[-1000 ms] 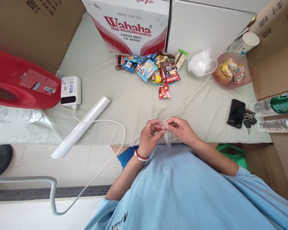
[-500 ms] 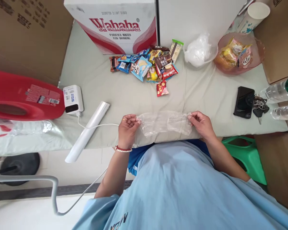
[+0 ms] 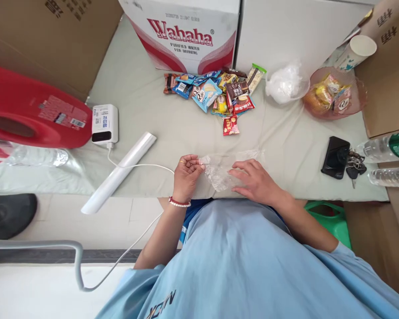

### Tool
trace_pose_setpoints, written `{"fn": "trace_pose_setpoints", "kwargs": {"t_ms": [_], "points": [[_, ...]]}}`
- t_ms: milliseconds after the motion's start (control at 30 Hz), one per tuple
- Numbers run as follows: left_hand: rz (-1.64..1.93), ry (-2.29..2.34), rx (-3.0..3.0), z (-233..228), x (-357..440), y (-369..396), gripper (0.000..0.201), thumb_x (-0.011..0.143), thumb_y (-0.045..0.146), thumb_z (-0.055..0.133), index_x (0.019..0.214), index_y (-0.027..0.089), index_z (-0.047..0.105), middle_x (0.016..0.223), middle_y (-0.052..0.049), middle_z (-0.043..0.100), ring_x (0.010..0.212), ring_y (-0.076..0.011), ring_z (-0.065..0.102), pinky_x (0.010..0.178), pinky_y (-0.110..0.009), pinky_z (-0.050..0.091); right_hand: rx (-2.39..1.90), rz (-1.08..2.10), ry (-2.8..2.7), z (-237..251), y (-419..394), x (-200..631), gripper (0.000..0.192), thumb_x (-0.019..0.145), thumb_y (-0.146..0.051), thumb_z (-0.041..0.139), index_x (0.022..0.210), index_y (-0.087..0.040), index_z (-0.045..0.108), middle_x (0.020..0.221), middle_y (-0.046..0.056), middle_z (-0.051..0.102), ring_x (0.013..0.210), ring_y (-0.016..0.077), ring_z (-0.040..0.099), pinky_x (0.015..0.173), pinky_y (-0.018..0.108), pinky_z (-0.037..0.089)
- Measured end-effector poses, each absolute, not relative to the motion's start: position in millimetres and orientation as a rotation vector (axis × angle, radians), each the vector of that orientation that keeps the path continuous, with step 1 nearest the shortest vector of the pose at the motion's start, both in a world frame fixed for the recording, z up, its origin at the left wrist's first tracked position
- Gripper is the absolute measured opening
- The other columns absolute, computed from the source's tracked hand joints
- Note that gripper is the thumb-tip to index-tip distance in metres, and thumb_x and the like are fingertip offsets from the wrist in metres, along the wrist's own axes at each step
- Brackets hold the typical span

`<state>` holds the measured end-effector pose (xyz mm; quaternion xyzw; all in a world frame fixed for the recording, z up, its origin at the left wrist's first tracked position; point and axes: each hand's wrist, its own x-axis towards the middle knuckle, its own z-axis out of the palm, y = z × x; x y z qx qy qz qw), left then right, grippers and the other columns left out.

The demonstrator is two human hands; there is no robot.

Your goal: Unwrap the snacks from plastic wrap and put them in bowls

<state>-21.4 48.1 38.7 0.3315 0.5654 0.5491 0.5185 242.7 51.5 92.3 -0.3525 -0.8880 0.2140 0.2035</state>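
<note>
A thin, crumpled sheet of clear plastic film (image 3: 216, 175) lies at the table's near edge in front of me; whether it is a bag or a single sheet I cannot tell. My left hand (image 3: 188, 177) pinches its left end between thumb and fingers. Over the film's right part, my right hand (image 3: 256, 179) is open, fingers apart and pointing left. Beyond the hands rests a pile of wrapped snacks (image 3: 219, 91), with a small red packet (image 3: 231, 125) closest to me. Left of my left hand, a white roll (image 3: 119, 173) lies slantwise under a white cable.
A Wahaha carton (image 3: 189, 40) stands at the back. To the left are a red jug (image 3: 36, 106) and a white device (image 3: 104, 124). On the right sit a bowl of white plastic (image 3: 286, 84), a pink bowl (image 3: 355, 99), a phone (image 3: 335, 157), keys (image 3: 355, 164) and bottles (image 3: 390, 177).
My right hand has let go of the film's right end, opened and moved left over it. The left hand still pinches the other end. The camera view has shifted slightly.
</note>
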Motion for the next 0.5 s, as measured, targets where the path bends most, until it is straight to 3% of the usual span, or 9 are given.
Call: {"fn": "trace_pose_setpoints", "kwargs": {"t_ms": [133,267,400,500], "points": [[1.27,1.374,0.845,42,-31,55,0.046,0.069,0.028,0.088,0.106,0.021,0.062,0.094,-0.002,0.067,0.083,-0.0122,0.066,0.079,-0.026,0.056,-1.086,0.633,-2.364,66,44,236,0.024,0.103,-0.031,0.057,0.122,-0.022,0.068,0.111,0.012,0.069,0.096,0.0267,0.057,0.085,0.044,0.051],[1.274,1.406,0.794,38,-33,53,0.046,0.067,0.028,0.087,0.105,0.02,0.062,0.092,0.0,0.067,0.081,-0.011,0.065,0.079,-0.025,0.054,-0.999,0.754,-2.28,65,41,242,0.035,0.099,-0.042,0.063,0.13,-0.023,0.063,0.119,0.012,0.066,0.101,0.0263,0.058,0.09,0.045,0.053],[1.341,1.397,0.732,31,-24,47,0.046,0.067,0.027,0.087,0.105,0.02,0.061,0.092,0.0,0.066,0.083,-0.0112,0.065,0.08,-0.025,0.054,-0.999,0.763,-2.32,70,48,250,0.031,0.103,-0.033,0.052,0.131,-0.025,0.062,0.123,0.013,0.063,0.109,0.0264,0.059,0.093,0.046,0.053],[1.395,1.388,0.705,26,-18,45,0.045,0.068,0.027,0.086,0.105,0.02,0.06,0.092,-0.001,0.065,0.083,-0.0116,0.065,0.081,-0.025,0.054,-1.026,0.665,-2.45,64,57,254,0.026,0.103,-0.031,0.052,0.123,-0.023,0.067,0.12,0.013,0.065,0.104,0.0263,0.058,0.087,0.044,0.053]]}}
